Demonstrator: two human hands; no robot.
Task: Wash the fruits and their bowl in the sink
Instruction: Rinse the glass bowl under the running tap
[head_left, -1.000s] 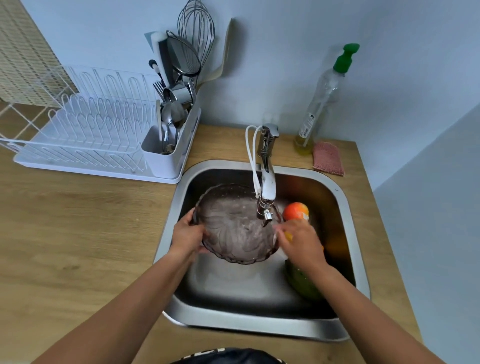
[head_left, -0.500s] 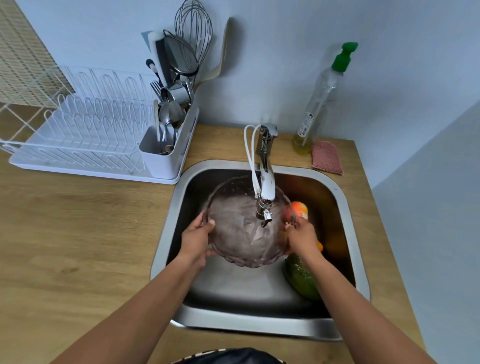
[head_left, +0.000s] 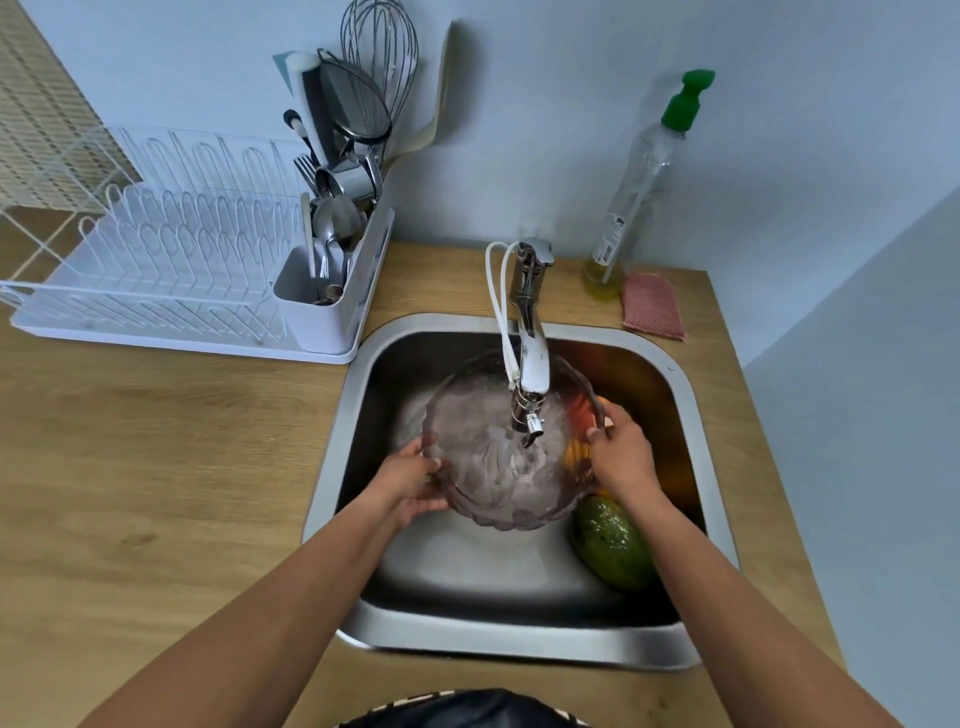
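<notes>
In the head view, at the centre of the frame, both hands hold a clear glass bowl (head_left: 498, 447) over the sink (head_left: 691, 395), under the faucet (head_left: 530, 358). The left hand (head_left: 410, 480) has its fingers clamped on the bowl's lower left rim; the right hand (head_left: 621, 452) pinches the right rim. A green fruit (head_left: 613, 543) lies in the sink at lower right, with orange fruit (head_left: 574, 452) partly hidden behind the bowl.

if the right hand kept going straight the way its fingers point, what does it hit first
The right hand points up-left, already gripping the glass bowl by its rim. Past that, likely the faucet spout over the bowl, though depth is unclear.
</notes>
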